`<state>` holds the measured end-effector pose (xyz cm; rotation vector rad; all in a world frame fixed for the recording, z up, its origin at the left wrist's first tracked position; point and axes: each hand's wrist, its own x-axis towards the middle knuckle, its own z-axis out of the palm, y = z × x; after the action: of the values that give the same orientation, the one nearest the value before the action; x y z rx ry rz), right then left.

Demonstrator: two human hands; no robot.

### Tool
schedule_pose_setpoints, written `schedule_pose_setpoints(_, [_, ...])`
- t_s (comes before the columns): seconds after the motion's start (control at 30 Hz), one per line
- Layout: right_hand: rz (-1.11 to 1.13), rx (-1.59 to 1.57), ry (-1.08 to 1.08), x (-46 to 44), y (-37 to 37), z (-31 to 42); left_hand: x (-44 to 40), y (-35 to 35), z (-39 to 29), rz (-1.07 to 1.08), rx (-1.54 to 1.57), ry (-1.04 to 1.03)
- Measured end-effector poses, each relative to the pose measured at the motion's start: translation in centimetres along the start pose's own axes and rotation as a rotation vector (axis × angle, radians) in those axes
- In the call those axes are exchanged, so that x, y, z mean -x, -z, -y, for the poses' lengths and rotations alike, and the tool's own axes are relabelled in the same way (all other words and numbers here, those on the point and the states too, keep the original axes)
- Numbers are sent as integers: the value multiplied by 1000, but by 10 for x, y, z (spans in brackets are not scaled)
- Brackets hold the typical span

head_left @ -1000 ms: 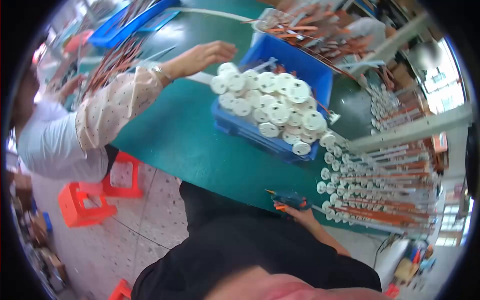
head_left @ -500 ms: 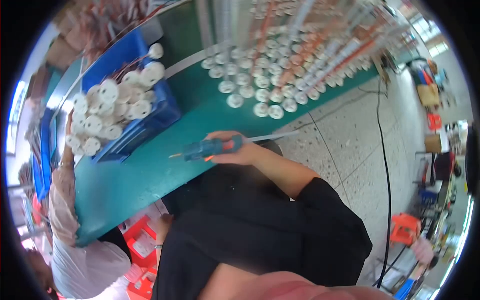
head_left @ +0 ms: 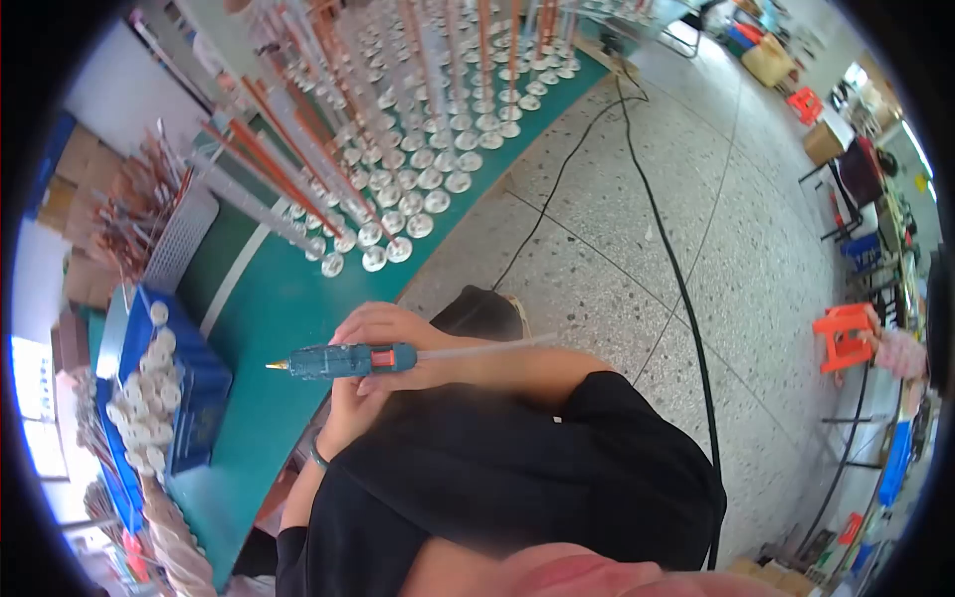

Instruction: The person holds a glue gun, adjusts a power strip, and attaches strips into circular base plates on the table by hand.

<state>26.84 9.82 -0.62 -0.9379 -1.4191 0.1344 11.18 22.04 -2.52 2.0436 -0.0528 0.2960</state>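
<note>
A teal glue gun (head_left: 333, 361) with a brass nozzle is held level over my lap, beside the table edge. A translucent glue stick (head_left: 487, 348) juts from its back end. My right hand (head_left: 398, 326) is closed round the gun, its handle hidden from above. From below, my left hand (head_left: 348, 413) has its partly hidden fingers curled against the gun's underside, close to my right hand. Ahead, many clear and reddish rods stand upright in round white bases (head_left: 398, 249) on the green table (head_left: 264, 328).
A blue bin (head_left: 204, 398) heaped with white round bases (head_left: 149, 398) stands at the left. Behind it is a grey basket (head_left: 184, 239) of reddish rods. A co-worker's sleeve (head_left: 174, 537) shows lower left. A black cable (head_left: 681, 289) crosses the floor; an orange stool (head_left: 844, 333) stands right.
My view has swung right. My left hand has come up from below the table edge to the glue gun, which stays in my right hand.
</note>
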Motion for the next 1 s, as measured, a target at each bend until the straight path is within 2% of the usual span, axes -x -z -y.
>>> schedule_pose_setpoints(0.07, [-104, 15, -31, 11, 17, -4, -9, -3, 6, 26, 166, 160])
schedule_pose_setpoints(0.1, [-85, -20, -141, 19, 27, -5, -14, -3, 7, 31, 244, 214])
schedule_pose_setpoints(0.17, [-27, -94, -348, 43, 62, -8, -28, 1, 2, 4, 395, 191])
schedule_pose_setpoints(0.23, [74, -186, -530, 86, 100, -33, -32, 8, -6, -70, 324, 199])
schedule_pose_setpoints(0.3, [152, -275, -904, 123, 152, -36, -25, 15, 10, -160, 285, 159])
schedule_pose_setpoints(0.33, [120, -154, -936, 156, 180, -50, -19, 15, 17, -216, 362, 220])
schedule_pose_setpoints(0.37, [94, 45, -1055, 176, 211, -54, -8, 16, 27, -311, 355, 283])
schedule_pose_setpoints(0.4, [-75, 344, -1052, 209, 238, -65, 4, 15, 36, -401, 346, 347])
schedule_pose_setpoints(0.43, [-266, 395, -1093, 235, 276, -82, 9, 12, 46, -487, 336, 404])
schedule_pose_setpoints(0.47, [-507, 541, -1020, 284, 322, -124, 10, 10, 53, -466, 351, 372])
schedule_pose_setpoints(0.5, [-735, 690, -1146, 261, 346, -104, 11, 9, 59, -447, 364, 343])
schedule_pose_setpoints(0.57, [-1092, 640, -917, 249, 399, -109, 13, 10, 63, -419, 380, 342])
schedule_pose_setpoints(0.6, [-1135, 713, -869, 228, 419, -103, 13, 9, 64, -411, 386, 367])
schedule_pose_setpoints(0.7, [-1244, 857, -613, 178, 482, -117, 5, 8, 60, -421, 400, 431])
schedule_pose_setpoints(0.77, [-1176, 945, -651, 144, 523, -128, -4, 3, 49, -479, 383, 443])
schedule_pose_setpoints(0.87, [-998, 1322, -553, 106, 577, -159, -2, 5, 51, -539, 405, 562])
schedule_pose_setpoints(1.0, [-715, 1577, -729, 66, 626, -189, 13, 7, 75, -604, 400, 523])
